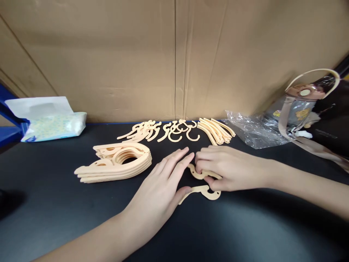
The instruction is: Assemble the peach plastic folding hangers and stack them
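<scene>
One hanger piece point(200, 188) on black table point(191, 233): long axis roughly left-right, slim end left and toward wearer, hooked end right. Left hand point(165, 183) has thumb at slim end, fingers extended; can't tell if gripping. Second piece point(196, 175) just beyond, left end farther away, pinched under right hand point(231, 165).

The right hand point(231, 167) is hiding part of the upper curved piece point(201, 176); the left hand point(166, 178) is partly covering the lower piece point(201, 188). A dark object point(2, 199) is running off the left edge; faint marks point(325, 134) at far right are showing too small to read.
</scene>
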`<state>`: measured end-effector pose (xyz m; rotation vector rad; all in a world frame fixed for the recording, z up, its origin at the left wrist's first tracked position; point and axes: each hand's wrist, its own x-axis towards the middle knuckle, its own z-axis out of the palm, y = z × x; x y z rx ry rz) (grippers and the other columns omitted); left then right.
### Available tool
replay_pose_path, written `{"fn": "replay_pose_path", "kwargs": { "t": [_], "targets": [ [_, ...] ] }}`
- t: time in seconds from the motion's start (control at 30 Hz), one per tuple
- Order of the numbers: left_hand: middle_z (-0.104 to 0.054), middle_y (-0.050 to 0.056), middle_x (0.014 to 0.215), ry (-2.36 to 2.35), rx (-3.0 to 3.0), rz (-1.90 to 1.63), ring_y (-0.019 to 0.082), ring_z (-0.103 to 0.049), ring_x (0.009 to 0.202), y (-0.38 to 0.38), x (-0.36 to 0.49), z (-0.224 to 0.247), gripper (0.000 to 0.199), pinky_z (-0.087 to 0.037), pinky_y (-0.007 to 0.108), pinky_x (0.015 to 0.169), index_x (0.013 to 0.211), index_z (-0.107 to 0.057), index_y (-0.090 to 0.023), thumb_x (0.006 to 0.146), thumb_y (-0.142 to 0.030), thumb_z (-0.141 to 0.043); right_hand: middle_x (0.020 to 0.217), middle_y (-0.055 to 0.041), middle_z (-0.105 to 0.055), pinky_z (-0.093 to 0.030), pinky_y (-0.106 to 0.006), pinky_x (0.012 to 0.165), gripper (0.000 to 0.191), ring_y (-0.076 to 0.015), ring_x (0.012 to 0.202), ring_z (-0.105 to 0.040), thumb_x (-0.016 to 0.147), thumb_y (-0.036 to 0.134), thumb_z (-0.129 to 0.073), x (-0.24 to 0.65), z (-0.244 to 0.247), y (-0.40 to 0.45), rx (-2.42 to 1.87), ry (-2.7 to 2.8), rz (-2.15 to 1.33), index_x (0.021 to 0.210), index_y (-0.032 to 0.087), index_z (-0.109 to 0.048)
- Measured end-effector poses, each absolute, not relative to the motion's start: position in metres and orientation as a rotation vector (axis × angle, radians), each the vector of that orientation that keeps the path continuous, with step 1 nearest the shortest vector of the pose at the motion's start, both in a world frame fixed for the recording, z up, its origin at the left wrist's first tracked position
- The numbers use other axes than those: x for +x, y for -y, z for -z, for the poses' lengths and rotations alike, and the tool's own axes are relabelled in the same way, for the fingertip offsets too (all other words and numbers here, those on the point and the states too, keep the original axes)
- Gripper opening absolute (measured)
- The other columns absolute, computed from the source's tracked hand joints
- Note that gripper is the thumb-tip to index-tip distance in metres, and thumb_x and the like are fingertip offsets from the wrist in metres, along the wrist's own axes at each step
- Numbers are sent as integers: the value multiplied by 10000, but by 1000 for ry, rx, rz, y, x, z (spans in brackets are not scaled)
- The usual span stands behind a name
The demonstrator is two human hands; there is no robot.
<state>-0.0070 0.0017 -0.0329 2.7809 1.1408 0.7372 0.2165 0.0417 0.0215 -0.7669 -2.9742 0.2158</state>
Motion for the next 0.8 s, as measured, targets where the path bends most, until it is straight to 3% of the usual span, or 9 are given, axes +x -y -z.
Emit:
{"fn": "replay_pose_path", "kwargs": {
  "t": [0.07,0.13,0.2,0.27,0.4,0.5,0.63,0.8],
  "targets": [
    [-453,129,1482,-1116,2803,-719,261,-453,1340,-2,-6,34,587,-457,432,1062,1464,-245,-182,964,-250,-545,797,-1,-600,-385,-281,684,76,-153,759,-505,795,105,-601,215,-19,-35,-719,2984,-276,825,173,-615],
    [-564,124,1366,-1096,2793,-698,250,-571,1198,-1,-6,33,574,-522,412,964,1454,-244,-166,965,-217,-540,822,14,-632,-403,-263,716,68,-141,779,-531,817,122,-618,214,-23,-32,-678,2977,-345,834,184,-639],
    [-654,97,1189,-1097,2774,-660,237,-643,1002,0,-5,32,507,-562,395,838,1414,-297,-151,965,-186,-530,865,23,-664,-420,-239,757,88,-124,807,-568,852,135,-609,213,-31,-34,-655,2950,-400,872,198,-668],
    [-676,80,1098,-1100,2772,-631,237,-647,927,1,-4,30,400,-561,402,793,1349,-386,-149,969,-168,-509,897,7,-687,-432,-236,785,139,-122,835,-598,904,148,-558,209,-42,-43,-652,2890,-395,926,194,-687],
    [-657,84,1169,-1060,2801,-549,248,-628,1013,1,-4,28,242,-529,419,858,1196,-552,-172,980,-127,-451,964,-55,-710,-433,-305,792,188,-184,893,-619,934,179,-522,189,-49,-82,-730,2740,-49,946,166,-710],
    [-645,73,1184,-1054,2799,-518,233,-622,1024,1,-4,28,228,-520,396,865,1128,-602,-186,978,-115,-446,1048,-118,-704,-380,-376,886,249,-243,1004,-603,970,272,-500,168,-39,-115,-776,2871,307,993,144,-712],
    [-642,68,1182,-1058,2792,-516,232,-616,1045,1,-5,29,228,-517,389,880,1125,-606,-183,964,-100,-468,934,-138,-726,-355,-387,882,297,-259,955,-610,968,319,-531,146,-23,-140,-787,2941,324,934,94,-723],
    [-631,73,1196,-1055,2769,-496,244,-599,1071,1,-5,28,236,-511,403,899,1138,-603,-179,964,-104,-462,901,-91,-735,-340,-342,838,322,-214,899,-615,994,337,-491,132,-16,-149,-770,2949,270,922,133,-728]
  ]
}}
